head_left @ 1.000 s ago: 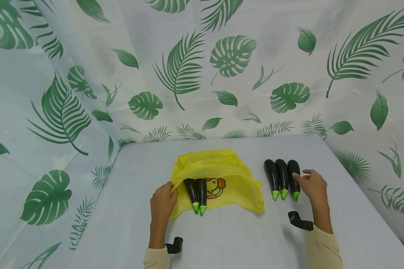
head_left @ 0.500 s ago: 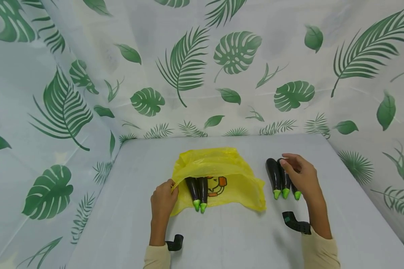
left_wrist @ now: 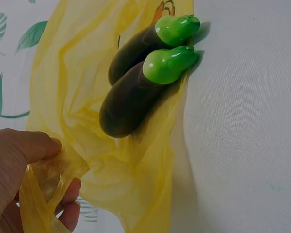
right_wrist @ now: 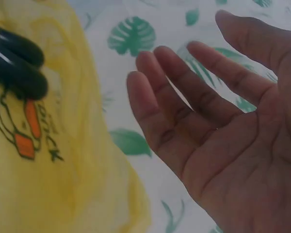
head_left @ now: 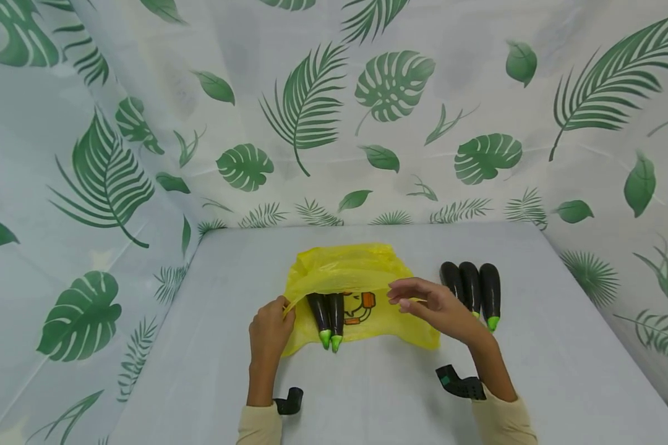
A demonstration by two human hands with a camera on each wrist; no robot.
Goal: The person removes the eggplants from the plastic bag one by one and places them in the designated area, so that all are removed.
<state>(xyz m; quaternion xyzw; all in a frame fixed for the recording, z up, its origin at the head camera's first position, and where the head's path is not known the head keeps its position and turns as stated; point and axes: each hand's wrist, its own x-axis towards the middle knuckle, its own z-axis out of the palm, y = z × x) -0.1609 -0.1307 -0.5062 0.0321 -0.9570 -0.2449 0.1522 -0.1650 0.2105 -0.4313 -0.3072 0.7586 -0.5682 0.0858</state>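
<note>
My left hand [head_left: 271,327] pinches the left edge of the yellow plastic bag [head_left: 401,321], lifting its upper layer; in the left wrist view the thumb [left_wrist: 39,145] and fingers hold the thin film. Two dark eggplants [left_wrist: 131,99] with green stem ends lie side by side in the bag's mouth, stems toward me. Over the right side of the bag hovers my right hand [head_left: 436,309], its fingers loosely extended and nothing in them, as the right wrist view also shows. To its right lie three more eggplants [head_left: 490,290] in a row, two partly hidden behind the hand.
A white table [head_left: 217,296] carries everything, backed by a white sheet printed with green leaves [head_left: 389,86]. An orange and black cartoon print [head_left: 362,307] shows on the bag. Each wrist wears a black camera mount [head_left: 461,384].
My right hand has swept left from beside the three eggplants, across them, to over the bag's right side, holding nothing. The left hand keeps its grip on the bag's edge.
</note>
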